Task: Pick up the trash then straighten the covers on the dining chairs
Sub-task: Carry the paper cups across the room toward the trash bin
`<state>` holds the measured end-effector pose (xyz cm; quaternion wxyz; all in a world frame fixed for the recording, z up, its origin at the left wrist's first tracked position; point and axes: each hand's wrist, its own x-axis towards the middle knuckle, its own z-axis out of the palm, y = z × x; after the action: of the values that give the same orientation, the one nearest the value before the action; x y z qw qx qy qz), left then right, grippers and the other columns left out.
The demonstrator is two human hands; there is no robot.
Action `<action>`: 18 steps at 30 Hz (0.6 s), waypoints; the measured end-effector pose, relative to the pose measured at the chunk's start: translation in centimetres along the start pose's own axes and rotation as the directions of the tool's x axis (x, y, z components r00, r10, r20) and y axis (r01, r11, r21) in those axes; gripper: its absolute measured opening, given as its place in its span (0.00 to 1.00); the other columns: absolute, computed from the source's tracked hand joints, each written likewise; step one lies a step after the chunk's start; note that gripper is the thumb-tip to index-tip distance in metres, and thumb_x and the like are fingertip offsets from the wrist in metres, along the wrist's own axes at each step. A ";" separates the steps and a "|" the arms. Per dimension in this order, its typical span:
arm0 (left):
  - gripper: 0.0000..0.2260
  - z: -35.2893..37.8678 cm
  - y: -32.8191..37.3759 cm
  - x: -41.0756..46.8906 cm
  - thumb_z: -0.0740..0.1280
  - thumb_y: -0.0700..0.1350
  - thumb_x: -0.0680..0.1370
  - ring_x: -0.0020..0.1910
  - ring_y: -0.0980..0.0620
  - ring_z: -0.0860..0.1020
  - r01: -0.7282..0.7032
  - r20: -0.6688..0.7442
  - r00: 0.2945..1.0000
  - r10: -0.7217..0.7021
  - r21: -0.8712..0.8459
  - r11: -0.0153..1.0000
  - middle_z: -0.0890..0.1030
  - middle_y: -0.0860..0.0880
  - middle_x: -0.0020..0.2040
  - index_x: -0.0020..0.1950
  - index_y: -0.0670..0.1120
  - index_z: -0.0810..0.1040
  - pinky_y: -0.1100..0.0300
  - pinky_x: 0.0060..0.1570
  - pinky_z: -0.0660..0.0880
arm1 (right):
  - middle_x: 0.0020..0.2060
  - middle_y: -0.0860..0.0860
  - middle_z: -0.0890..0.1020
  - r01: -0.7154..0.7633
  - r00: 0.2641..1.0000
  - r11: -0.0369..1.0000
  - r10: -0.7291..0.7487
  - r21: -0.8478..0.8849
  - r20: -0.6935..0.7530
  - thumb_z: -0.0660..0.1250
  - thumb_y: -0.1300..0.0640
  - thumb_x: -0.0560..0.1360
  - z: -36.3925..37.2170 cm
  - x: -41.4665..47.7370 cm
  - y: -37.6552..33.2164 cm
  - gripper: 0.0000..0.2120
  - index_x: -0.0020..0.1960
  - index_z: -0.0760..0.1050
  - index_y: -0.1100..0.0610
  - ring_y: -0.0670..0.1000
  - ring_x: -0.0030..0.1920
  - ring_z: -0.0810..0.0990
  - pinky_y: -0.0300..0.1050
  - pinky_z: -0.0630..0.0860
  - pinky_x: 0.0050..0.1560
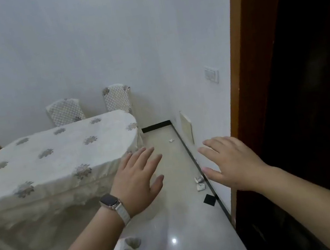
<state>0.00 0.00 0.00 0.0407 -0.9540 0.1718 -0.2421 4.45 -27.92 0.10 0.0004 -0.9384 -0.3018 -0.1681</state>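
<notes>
Both hands out and empty; trash not yet lifted.

The left hand (138, 178), a watch (109, 201) on its wrist, and the right hand (230, 161) are held forward with fingers spread, gripping nothing, likely poised for the reach down. Between them, white scraps (199, 182), perhaps paper, lie at the right edge of the floor (183, 220) against the wall. Another scrap (170, 140) lies farther along that edge, toward the far corner. Two covered chairs (117, 99) stand behind the far edge of the table (55, 157), waiting for the second step.
</notes>
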 end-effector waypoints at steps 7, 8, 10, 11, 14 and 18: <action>0.23 6.6 -6.4 4.0 0.58 0.58 0.76 0.68 0.45 0.71 -0.006 0.030 1.000 0.007 -0.033 0.999 0.74 0.46 0.69 0.67 0.50 0.73 0.45 0.66 0.68 | 0.71 0.49 0.68 -0.040 0.993 0.999 0.040 0.002 0.110 0.48 0.37 0.78 5.0 7.9 0.8 0.29 0.74 0.63 0.50 0.51 0.71 0.66 0.51 0.60 0.71; 0.23 7.8 -7.7 4.7 0.58 0.58 0.76 0.68 0.45 0.71 -0.008 0.014 1.000 0.009 -0.041 0.999 0.74 0.46 0.69 0.67 0.50 0.73 0.45 0.66 0.68 | 0.72 0.49 0.68 -0.031 0.993 1.000 0.030 0.006 0.112 0.46 0.36 0.78 5.5 9.3 0.7 0.30 0.74 0.63 0.50 0.51 0.71 0.65 0.51 0.60 0.72; 0.23 9.8 -10.2 5.9 0.58 0.58 0.75 0.68 0.45 0.72 0.001 0.025 1.000 0.001 -0.064 0.998 0.74 0.47 0.68 0.67 0.51 0.73 0.46 0.66 0.68 | 0.72 0.49 0.67 -0.018 0.992 1.000 0.018 0.001 0.128 0.44 0.36 0.77 6.7 12.2 0.2 0.31 0.75 0.61 0.50 0.51 0.71 0.65 0.50 0.60 0.72; 0.22 10.7 -11.4 6.5 0.58 0.58 0.76 0.67 0.45 0.72 0.005 0.033 0.999 -0.002 -0.080 0.997 0.75 0.47 0.68 0.67 0.51 0.74 0.47 0.66 0.68 | 0.73 0.48 0.66 -0.018 0.990 1.000 0.017 0.006 0.137 0.44 0.36 0.77 7.3 13.6 0.1 0.31 0.75 0.60 0.50 0.51 0.72 0.64 0.50 0.59 0.72; 0.22 13.2 -15.1 8.7 0.58 0.59 0.76 0.67 0.45 0.73 -0.013 0.037 0.999 0.017 -0.110 0.994 0.75 0.46 0.68 0.67 0.51 0.73 0.47 0.66 0.68 | 0.73 0.49 0.66 -0.011 0.990 1.000 0.011 -0.001 0.144 0.46 0.37 0.78 8.9 17.8 0.2 0.30 0.75 0.59 0.50 0.52 0.71 0.64 0.50 0.59 0.72; 0.23 15.9 -18.9 11.6 0.56 0.59 0.76 0.67 0.45 0.72 -0.013 0.074 0.997 0.024 -0.134 0.991 0.74 0.47 0.68 0.67 0.51 0.73 0.48 0.67 0.64 | 0.66 0.50 0.73 -0.028 0.990 0.998 0.035 -0.051 0.134 0.53 0.38 0.78 11.3 21.9 0.6 0.27 0.71 0.68 0.51 0.52 0.65 0.72 0.50 0.67 0.66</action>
<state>22.94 13.57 -5.75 -0.0143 -0.9615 0.1948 -0.1934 25.02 -14.83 -3.57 -0.0403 -0.9520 -0.2822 -0.1117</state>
